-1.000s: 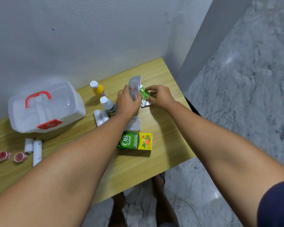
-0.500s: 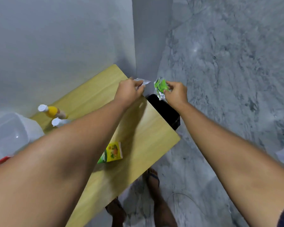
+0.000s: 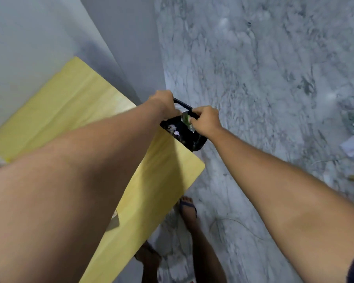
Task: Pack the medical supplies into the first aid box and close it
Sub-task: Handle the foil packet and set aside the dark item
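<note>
Both my hands reach past the far right corner of the wooden table [image 3: 74,103], over a black bin [image 3: 189,139] that stands on the floor beside it. My right hand [image 3: 205,121] pinches a small green and silver wrapper [image 3: 186,119] above the bin's opening. My left hand [image 3: 164,103] is closed close beside it; a clear wrapper piece was in it earlier, but what it holds is hidden. The first aid box and the supplies are out of view.
White scraps [image 3: 173,128] lie inside the bin. Grey marble floor [image 3: 264,78] fills the right side, with a paper scrap [image 3: 353,148] on it. My sandalled feet [image 3: 187,209] stand by the table's near edge. A grey wall [image 3: 29,37] runs behind the table.
My view swung right, away from the box and bottles. Both hands carried the torn wrapper pieces off the table and lowered them over the black bin.
</note>
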